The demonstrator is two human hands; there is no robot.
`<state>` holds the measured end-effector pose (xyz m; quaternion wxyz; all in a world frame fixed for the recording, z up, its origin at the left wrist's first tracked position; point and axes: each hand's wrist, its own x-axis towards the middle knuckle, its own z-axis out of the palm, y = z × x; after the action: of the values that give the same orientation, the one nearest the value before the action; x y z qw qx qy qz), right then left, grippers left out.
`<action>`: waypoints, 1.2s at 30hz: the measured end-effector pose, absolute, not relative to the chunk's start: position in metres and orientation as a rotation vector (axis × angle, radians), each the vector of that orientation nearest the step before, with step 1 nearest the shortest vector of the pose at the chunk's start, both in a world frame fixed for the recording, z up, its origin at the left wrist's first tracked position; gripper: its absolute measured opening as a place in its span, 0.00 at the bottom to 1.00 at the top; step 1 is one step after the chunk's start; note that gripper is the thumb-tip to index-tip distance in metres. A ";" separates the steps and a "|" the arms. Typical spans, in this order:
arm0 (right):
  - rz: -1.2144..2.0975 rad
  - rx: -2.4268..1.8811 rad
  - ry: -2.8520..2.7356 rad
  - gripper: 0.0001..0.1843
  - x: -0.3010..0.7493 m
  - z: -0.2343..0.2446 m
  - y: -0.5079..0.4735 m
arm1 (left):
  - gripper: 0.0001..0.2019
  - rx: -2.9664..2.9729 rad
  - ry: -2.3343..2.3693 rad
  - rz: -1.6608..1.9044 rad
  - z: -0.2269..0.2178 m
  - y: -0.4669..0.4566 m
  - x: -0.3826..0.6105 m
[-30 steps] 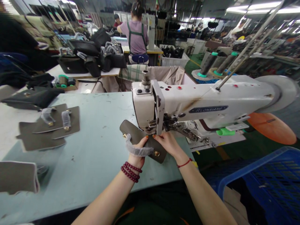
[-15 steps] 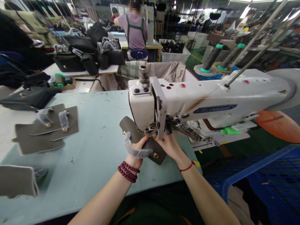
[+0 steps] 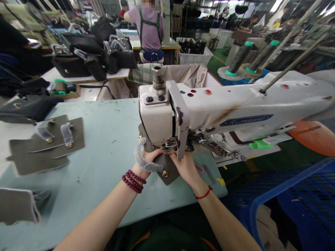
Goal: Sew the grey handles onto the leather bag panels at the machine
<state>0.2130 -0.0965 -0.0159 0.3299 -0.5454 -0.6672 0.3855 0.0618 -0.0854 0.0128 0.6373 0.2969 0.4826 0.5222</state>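
A grey-brown bag piece lies under the head of the white sewing machine, its middle partly hidden by the machine. Its handle, wrapped in clear plastic and fixed with gold hardware, arches over my left hand. That hand is closed on the piece's left side, thumb pointing toward the presser foot area. On the other side my right hand grips the piece close to the needle, with its fingertips partly behind the machine's guard. The needle itself is hidden.
Several flat grey-brown bag pieces lie on the pale-green table at left, with a folded piece nearer. A blue basket stands at right. Black bags and a seated co-worker are beyond.
The bag piece and both hands have shifted slightly left, and the piece has turned so its upper end sits more behind the machine head. The view has moved a little too.
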 end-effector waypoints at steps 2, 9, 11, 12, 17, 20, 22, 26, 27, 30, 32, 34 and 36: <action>0.991 -1.418 -1.724 0.19 0.210 -0.018 -0.099 | 0.16 0.728 1.051 1.130 0.005 -0.079 0.054; 1.067 -1.405 -1.589 0.19 0.200 -0.024 -0.106 | 0.15 0.663 1.000 1.029 0.004 -0.057 0.039; 1.091 -1.397 -1.575 0.18 0.199 -0.024 -0.107 | 0.15 0.635 0.990 1.003 0.007 -0.053 0.038; 1.105 -1.395 -1.569 0.18 0.199 -0.024 -0.108 | 0.14 0.619 0.989 0.993 0.008 -0.052 0.037; 1.364 -1.383 -1.430 0.20 0.200 -0.028 -0.120 | 0.16 0.572 0.965 1.050 0.002 -0.047 0.032; 1.548 -1.343 -1.279 0.22 0.199 -0.032 -0.126 | 0.18 0.634 0.958 1.015 0.000 -0.047 0.034; 1.578 -1.315 -1.232 0.23 0.198 -0.034 -0.128 | 0.17 0.681 0.991 0.983 -0.003 -0.045 0.035; 1.612 -1.292 -1.180 0.24 0.197 -0.035 -0.132 | 0.16 0.769 1.060 0.984 -0.013 -0.048 0.025; 1.638 -1.288 -1.158 0.24 0.197 -0.035 -0.134 | 0.17 0.757 1.073 1.005 -0.016 -0.053 0.021; 1.721 -1.249 -1.081 0.25 0.198 -0.036 -0.141 | 0.19 0.567 1.072 1.124 -0.029 -0.088 0.013; 1.744 -1.224 -1.042 0.25 0.198 -0.036 -0.145 | 0.21 0.404 1.026 1.206 -0.037 -0.122 0.020; 1.752 -1.210 -1.022 0.25 0.198 -0.036 -0.146 | 0.23 0.368 0.938 1.267 -0.042 -0.154 0.037; 1.748 -1.205 -1.031 0.26 0.198 -0.035 -0.146 | 0.26 0.427 0.869 1.294 -0.045 -0.173 0.059</action>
<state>0.1984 -0.1465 -0.0348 0.3808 -0.4719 -0.4041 0.6848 0.0586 -0.1728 -0.0451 0.6909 0.1908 0.3886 0.5790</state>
